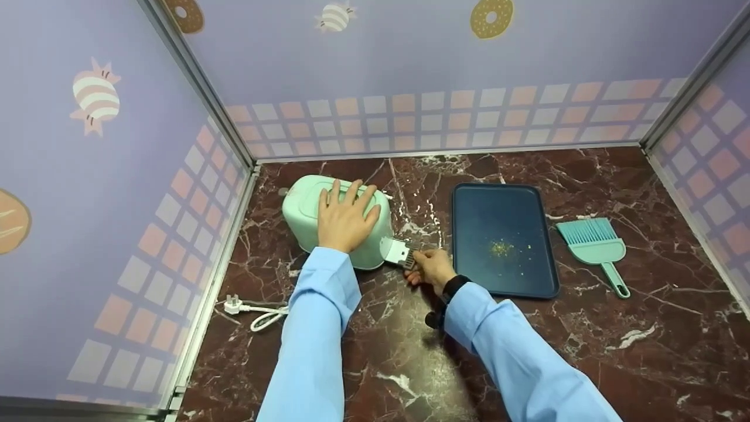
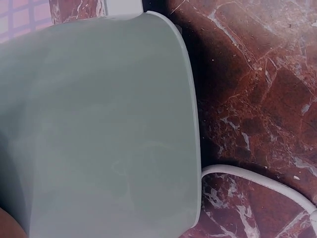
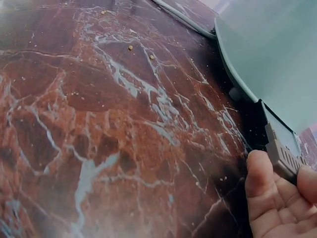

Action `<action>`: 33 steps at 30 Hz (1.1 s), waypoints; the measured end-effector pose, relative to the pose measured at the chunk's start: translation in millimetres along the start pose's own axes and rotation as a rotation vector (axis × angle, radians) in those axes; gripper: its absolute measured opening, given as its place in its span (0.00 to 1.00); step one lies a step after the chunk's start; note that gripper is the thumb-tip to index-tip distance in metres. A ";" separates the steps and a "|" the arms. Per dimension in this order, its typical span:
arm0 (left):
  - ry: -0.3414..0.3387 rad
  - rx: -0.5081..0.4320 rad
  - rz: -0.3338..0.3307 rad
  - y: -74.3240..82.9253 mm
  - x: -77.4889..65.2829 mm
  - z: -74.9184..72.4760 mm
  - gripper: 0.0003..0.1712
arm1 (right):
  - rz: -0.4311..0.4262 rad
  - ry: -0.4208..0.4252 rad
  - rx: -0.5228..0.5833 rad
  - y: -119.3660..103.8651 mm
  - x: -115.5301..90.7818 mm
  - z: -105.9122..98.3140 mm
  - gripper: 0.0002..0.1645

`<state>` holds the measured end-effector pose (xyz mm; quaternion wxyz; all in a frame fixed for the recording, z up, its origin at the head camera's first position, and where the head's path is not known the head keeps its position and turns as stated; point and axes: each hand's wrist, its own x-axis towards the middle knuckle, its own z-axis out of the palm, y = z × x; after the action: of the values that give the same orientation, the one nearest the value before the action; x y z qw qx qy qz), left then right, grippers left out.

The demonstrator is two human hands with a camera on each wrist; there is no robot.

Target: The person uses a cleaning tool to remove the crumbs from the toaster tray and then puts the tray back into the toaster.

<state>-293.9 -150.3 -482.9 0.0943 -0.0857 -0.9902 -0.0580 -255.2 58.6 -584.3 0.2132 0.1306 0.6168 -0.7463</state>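
A mint green toaster [image 1: 299, 220] stands on the marbled tabletop at the left. My left hand [image 1: 345, 220] lies palm down on its top, fingers spread over the slot. From the toaster's right end juts a white piece [image 1: 396, 252] with dark marks, low near the base. It ends in a ribbed grey-brown tab [image 3: 286, 161]. Thumb and fingers of my right hand [image 1: 432, 268] pinch that tab. The left wrist view is mostly filled by the toaster's side [image 2: 114, 124], with a bit of skin at the lower left corner.
A dark blue tray [image 1: 498, 220] with yellowish crumbs lies right of the toaster. Beyond it is a teal brush [image 1: 597, 243] with its dustpan-like head. The toaster's white cord [image 1: 266, 310] ends in a plug [image 1: 232, 304]. Patterned panels wall the left, back and right sides.
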 end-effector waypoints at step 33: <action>0.002 0.020 0.011 2.3 0.2 -0.2 0.32 | -0.010 0.066 -0.214 -2.3 3.8 32.3 0.16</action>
<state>-293.6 -148.1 -482.4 0.0965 -0.0901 -0.9901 -0.0478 -257.5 26.8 -577.5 0.2018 0.1287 0.7004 -0.6724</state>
